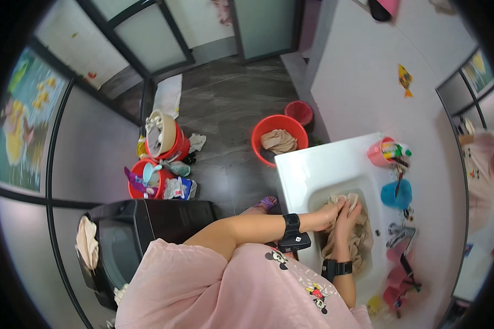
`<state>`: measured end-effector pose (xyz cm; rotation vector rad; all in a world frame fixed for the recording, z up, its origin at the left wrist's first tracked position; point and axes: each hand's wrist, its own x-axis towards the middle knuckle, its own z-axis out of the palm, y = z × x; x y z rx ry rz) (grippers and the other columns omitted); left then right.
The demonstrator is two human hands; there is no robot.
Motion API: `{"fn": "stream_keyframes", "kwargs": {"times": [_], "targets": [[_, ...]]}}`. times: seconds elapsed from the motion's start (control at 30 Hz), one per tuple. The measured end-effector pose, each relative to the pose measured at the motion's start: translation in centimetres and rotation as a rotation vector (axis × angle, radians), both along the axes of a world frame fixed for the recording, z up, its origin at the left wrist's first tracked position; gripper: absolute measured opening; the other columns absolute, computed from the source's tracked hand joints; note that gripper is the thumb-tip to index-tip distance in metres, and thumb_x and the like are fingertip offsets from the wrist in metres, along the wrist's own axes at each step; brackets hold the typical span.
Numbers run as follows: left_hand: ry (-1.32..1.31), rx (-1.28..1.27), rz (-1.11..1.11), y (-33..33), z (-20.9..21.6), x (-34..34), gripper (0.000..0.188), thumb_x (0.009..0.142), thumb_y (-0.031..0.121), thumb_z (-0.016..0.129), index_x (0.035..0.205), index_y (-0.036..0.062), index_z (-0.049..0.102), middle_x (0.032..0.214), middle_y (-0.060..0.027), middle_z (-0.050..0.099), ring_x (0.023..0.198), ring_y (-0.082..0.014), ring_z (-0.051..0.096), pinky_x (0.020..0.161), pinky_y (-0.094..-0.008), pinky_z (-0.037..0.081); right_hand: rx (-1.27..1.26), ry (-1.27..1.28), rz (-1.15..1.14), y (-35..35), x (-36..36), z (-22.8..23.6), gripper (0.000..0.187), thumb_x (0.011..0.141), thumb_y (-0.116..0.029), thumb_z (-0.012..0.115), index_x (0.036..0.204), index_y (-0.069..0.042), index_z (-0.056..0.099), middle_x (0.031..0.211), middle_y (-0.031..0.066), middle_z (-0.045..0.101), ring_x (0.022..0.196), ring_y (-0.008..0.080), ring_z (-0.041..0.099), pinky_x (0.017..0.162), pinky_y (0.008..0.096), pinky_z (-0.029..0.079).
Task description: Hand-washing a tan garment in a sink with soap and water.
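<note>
A wet-looking beige cloth (358, 244) lies bunched in the basin of the white sink (296, 170). Over its far end my left hand (327, 216) and my right hand (346, 219) come together, fingers closed around a fold of the fabric. A bit of cloth pokes out beyond my fingertips, and the rest trails down into the basin. Each wrist wears a black strap with a small device. The chrome faucet (400, 233) stands at the basin's right side, apart from my hands.
A pink cup of toothbrushes (380, 153) and a blue cup (396, 194) stand along the sink's right edge. On the floor sit a red basin (280, 127) holding beige cloth and a smaller dark red bucket (298, 113). A black washing machine (167, 222) is at left, near filled red buckets (132, 189).
</note>
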<state>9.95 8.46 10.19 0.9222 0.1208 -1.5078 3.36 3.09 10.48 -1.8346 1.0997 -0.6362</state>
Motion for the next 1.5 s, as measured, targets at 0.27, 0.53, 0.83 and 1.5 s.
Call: {"fn": "stream_keyframes", "kwargs": {"times": [0.27,0.53,0.83,1.5], "targets": [[0.242,0.037,0.079,1.5,-3.5,3.9,0.043,0.092,0.037,0.033,0.117,0.0027,0.043,0.113,-0.0079,0.048,0.098,-0.0178,0.047,0.085,-0.0302,0.038,0.088,0.045,0.293,0.4,3.4,-1.7,0.031,0.083,-0.012,0.049,0.109,0.003,0.041,0.101,0.0159,0.05,0.091,0.0236,0.05,0.079,0.0323,0.04],[-0.101,-0.203,-0.228,3.8,-3.0,15.3,0.036,0.089,0.029,0.041,0.111,0.0016,0.047,0.108,-0.0072,0.052,0.098,-0.0153,0.049,0.085,-0.0329,0.04,0.027,0.234,0.131,-3.3,6.4,-5.5,0.036,0.079,-0.012,0.056,0.108,0.003,0.041,0.101,0.0138,0.051,0.09,0.0204,0.049,0.08,0.0301,0.039],[0.075,-0.475,0.462,12.6,-1.8,36.8,0.033,0.089,0.023,0.043,0.114,0.0029,0.045,0.11,-0.0122,0.053,0.099,-0.0222,0.053,0.085,-0.0313,0.042,-0.136,0.89,-0.096,-2.4,7.9,-10.5,0.043,0.078,-0.01,0.044,0.116,0.007,0.032,0.111,0.0298,0.046,0.104,0.0403,0.046,0.088,0.041,0.036],[0.184,-0.342,0.361,12.0,-0.9,44.2,0.027,0.088,0.024,0.046,0.106,0.0049,0.049,0.095,-0.0058,0.056,0.089,-0.0166,0.055,0.079,-0.0286,0.044,-0.09,1.173,-0.059,2.4,15.6,-4.4,0.027,0.08,-0.016,0.046,0.098,0.004,0.043,0.09,0.0145,0.053,0.084,0.029,0.052,0.074,0.0365,0.041]]}}
